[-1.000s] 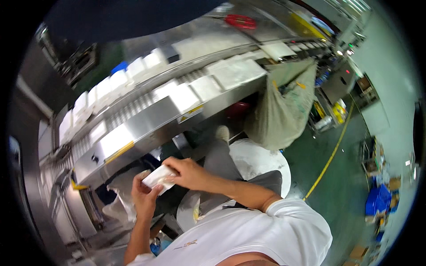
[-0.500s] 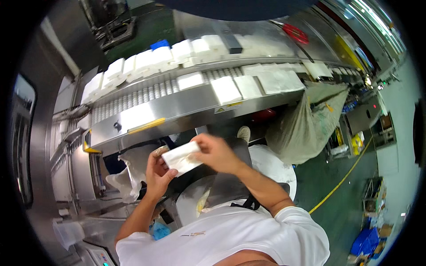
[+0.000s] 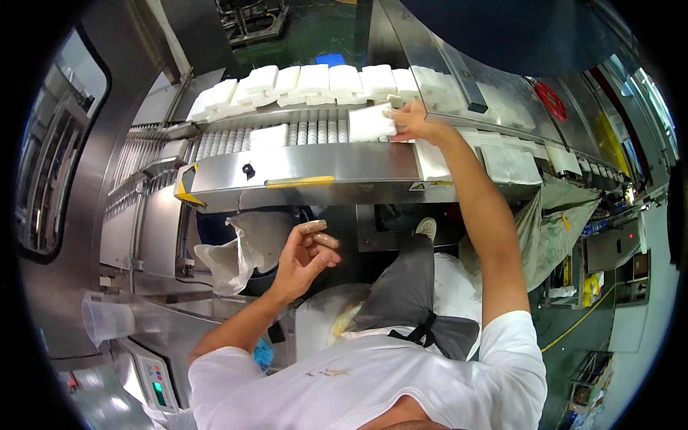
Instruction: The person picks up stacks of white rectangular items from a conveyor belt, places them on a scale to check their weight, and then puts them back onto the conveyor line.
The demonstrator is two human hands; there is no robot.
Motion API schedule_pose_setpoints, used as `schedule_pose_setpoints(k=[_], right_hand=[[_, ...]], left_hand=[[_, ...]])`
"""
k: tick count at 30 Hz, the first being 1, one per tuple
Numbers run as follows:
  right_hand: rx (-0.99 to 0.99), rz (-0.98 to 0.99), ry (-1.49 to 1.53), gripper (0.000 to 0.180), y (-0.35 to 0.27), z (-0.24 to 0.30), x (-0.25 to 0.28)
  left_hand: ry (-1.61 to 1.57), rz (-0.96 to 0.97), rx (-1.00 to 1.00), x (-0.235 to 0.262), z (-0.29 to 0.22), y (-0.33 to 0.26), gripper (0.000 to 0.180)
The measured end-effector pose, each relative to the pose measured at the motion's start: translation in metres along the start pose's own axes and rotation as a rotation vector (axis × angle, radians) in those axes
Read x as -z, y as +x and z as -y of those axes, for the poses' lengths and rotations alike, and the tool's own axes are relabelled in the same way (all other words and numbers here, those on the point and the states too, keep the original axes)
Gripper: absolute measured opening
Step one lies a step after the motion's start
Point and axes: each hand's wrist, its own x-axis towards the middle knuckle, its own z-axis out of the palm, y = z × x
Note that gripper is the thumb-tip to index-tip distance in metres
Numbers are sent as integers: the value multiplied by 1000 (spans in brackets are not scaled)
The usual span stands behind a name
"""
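At the roller conveyor (image 3: 307, 131), my right hand (image 3: 413, 122) grips the right edge of a white stack of folded sheets (image 3: 371, 123), thumb and fingers closed on it. The stack lies on or just above the rollers; I cannot tell which. My left hand (image 3: 304, 258) hangs in front of my body, below the conveyor's steel front. Its fingers are loosely bent and apart, with nothing in them and pale coverings on some fingertips. A second white stack (image 3: 269, 137) lies on the rollers further left. More white stacks (image 3: 315, 80) line the ledge behind the conveyor.
A clear guard panel (image 3: 459, 79) covers the conveyor's right part, with flat white sheets (image 3: 507, 159) along its front. Below hang a white bag (image 3: 233, 261) and a large grey-green sack (image 3: 552, 229). At lower left are a clear plastic jug (image 3: 106, 320) and a scale (image 3: 150, 376).
Both hands held a white stack before my body. The right hand has reached up to the conveyor and now grips a stack there; the left has let go. The view has turned.
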Motion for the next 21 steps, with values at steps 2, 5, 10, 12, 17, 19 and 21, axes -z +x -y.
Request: schedule_pose_setpoints(k=[2, 5, 10, 12, 17, 19, 21], right_hand=[[123, -225, -687, 36, -3, 8, 9], [344, -504, -968, 39, -6, -2, 24], [366, -284, -631, 33, -10, 21, -25], [412, -156, -449, 35, -3, 23, -66], [503, -53, -622, 46, 47, 30, -137], [394, -101, -712, 57, 77, 18, -156], [254, -98, -714, 68, 70, 29, -183]], left_hand=[[20, -26, 25, 1, -1, -2, 51], [24, -32, 24, 1, 0, -3, 51], [3, -25, 101, -3, -1, -7, 51], [24, -18, 107, -4, -2, -8, 50], [113, 45, 124, -2, -7, -11, 55], [165, 44, 117, -6, -5, -4, 55], [188, 22, 106, -2, -1, -8, 56]])
